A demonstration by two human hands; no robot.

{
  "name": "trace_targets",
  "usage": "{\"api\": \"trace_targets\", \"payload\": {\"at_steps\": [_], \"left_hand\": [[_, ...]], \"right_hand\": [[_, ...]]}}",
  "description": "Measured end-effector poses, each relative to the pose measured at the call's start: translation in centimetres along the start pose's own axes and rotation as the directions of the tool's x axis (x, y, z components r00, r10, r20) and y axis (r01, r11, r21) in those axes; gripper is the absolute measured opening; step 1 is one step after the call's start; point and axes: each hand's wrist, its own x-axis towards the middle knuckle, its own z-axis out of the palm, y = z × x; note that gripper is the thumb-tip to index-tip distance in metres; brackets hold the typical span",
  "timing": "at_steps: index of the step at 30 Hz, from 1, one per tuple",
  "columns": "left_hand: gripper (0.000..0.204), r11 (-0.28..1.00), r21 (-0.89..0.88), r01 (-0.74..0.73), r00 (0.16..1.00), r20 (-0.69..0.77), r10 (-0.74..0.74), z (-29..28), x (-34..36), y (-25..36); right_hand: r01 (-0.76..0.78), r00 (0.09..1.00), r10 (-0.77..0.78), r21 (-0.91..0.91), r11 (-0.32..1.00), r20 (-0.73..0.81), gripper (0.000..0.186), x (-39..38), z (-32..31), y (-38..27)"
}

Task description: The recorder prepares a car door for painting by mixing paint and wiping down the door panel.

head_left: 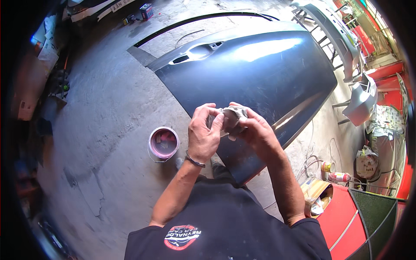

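Observation:
Close in front of my chest, my left hand (203,135) and my right hand (260,133) are closed on a crumpled, greyish cloth-like piece (234,118). Its exact kind is hard to make out, and my fingers cover part of it. Below and beyond my hands lies a large dark car door panel (273,82), with a handle recess (200,52) at its far left. Light glares off its upper surface. Left of my left hand, a round bucket (151,141) stands on the floor with liquid and small pieces inside.
Grey bumper parts (333,32) rest on stands at the far right. A cardboard box (315,190), a red panel (346,219) and a red canister (339,177) are at the near right. A dark curved strip (208,16) lies behind the door. Concrete floor (104,112) spreads out on the left.

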Motion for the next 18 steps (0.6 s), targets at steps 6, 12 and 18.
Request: {"api": "trace_targets", "payload": {"at_steps": [6,12,18], "left_hand": [[0.018,0.932,-0.301,0.203,0.966,0.219,-0.14,0.0,1.3,1.5],[0.02,0.895,-0.332,0.297,0.895,0.423,-0.14,-3.6,5.2,3.4],[0.024,0.831,0.51,-0.222,0.972,0.182,0.148,-3.2,5.2,0.1]], "right_hand": [[-0.013,0.994,0.022,0.08,0.997,-0.103,0.048,-0.8,-2.1,-0.4],[0.093,0.967,-0.074,0.069,0.993,-0.242,0.036,-0.5,-8.1,-1.0],[0.213,0.966,-0.191,0.12,0.97,-0.172,0.039,-1.4,-7.3,-4.4]]}}
